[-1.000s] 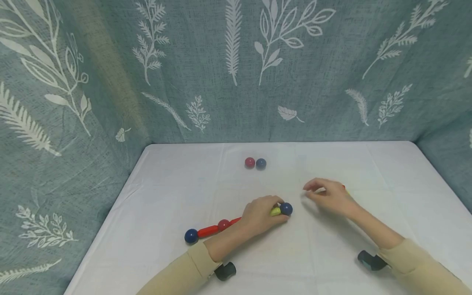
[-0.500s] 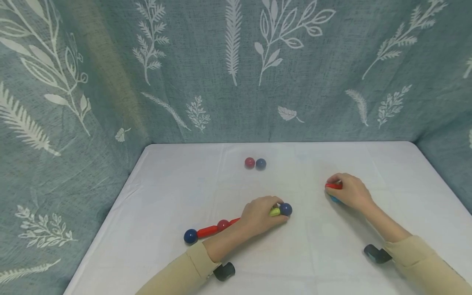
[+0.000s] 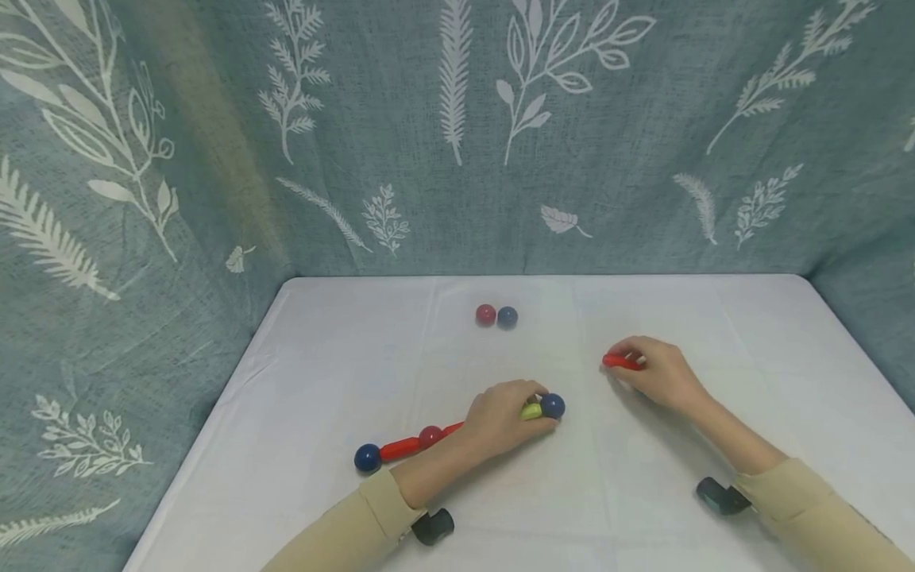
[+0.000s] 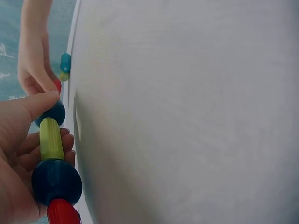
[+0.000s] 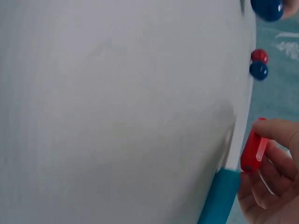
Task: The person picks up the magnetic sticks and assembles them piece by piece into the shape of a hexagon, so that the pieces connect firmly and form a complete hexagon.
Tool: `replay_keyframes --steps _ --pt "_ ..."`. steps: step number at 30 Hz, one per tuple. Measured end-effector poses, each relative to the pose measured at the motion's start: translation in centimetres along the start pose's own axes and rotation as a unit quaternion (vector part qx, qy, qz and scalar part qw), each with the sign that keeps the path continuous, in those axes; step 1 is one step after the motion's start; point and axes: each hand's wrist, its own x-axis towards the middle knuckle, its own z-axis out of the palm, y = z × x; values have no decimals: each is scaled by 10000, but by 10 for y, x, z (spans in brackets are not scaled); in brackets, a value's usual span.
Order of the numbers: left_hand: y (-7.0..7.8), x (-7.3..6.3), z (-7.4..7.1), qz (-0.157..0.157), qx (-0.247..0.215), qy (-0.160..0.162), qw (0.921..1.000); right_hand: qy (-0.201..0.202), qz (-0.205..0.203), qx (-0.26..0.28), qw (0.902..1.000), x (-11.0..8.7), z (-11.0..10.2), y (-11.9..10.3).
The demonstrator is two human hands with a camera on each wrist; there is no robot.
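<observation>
Left hand (image 3: 500, 413) grips the right end of the ball-and-rod chain (image 3: 431, 436), thumb on the end blue ball, fingers round the yellow rod; chain runs left across the near half of the table (image 3: 343, 357). Right hand (image 3: 661, 373) pinches a loose red rod (image 3: 620, 362), well apart from the chain. Left hand and forearm block mid-chain from the head view; right wrist view shows a light-blue rod (image 5: 220, 198) near the right hand. Loose red ball (image 3: 486, 314) and blue ball (image 3: 507, 317) sit side by side farther back. White cloth on the table — blue-green leaf-print curtain (image 3: 400, 143) behind.
</observation>
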Motion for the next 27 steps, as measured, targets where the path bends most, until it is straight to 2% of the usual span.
replay_keyframes --steps 3,7,15,27 --pt "-1 0 -1 7 -15 -10 10000 -108 -98 88 9999 -2 4 -8" --pt "-2 -1 -1 -6 -44 -30 10000 -375 -431 226 9981 -5 9 -16" --pt "-5 -2 -1 76 -20 20 10000 -997 -892 603 9892 -11 19 -27" --pt "-7 -5 -1 181 32 55 9998 -1258 -1158 513 9839 -14 25 -36"
